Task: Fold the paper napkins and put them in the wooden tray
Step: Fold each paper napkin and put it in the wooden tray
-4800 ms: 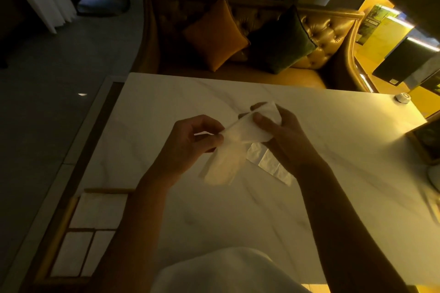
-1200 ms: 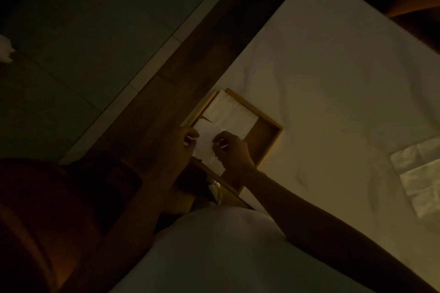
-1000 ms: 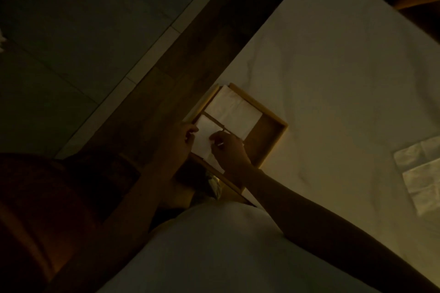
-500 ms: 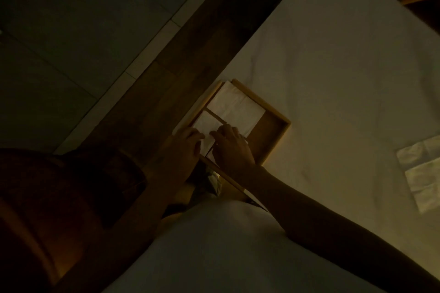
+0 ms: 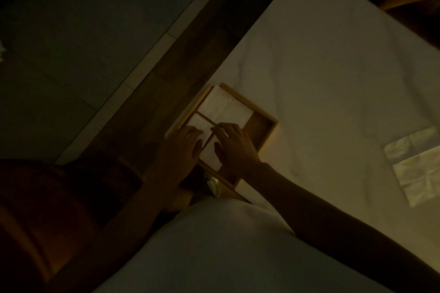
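Observation:
The wooden tray (image 5: pixel 264 133) with dividers lies at the corner of the white marble table (image 5: pixel 333 74). A large folded napkin (image 5: pixel 225 108) fills its far compartment. Smaller folded napkins lie in the two near compartments, one (image 5: pixel 196 122) on the left and one (image 5: pixel 209 153) between my hands. My left hand (image 5: pixel 183 147) rests flat with spread fingers on the left near compartment. My right hand (image 5: pixel 234 145) presses flat on the right near compartment, covering part of that napkin. Neither hand grips anything.
Unfolded napkins and a shiny wrapper (image 5: pixel 419 164) lie on the table at the right. A dark wooden strip (image 5: pixel 181 59) and grey floor (image 5: pixel 71 43) run along the table's left edge. My white shirt (image 5: pixel 214 252) fills the bottom.
The hands brought the folded napkin from mid-table to the tray, pinched it down into a near compartment, then flattened out. The fingers now lie spread on the napkins.

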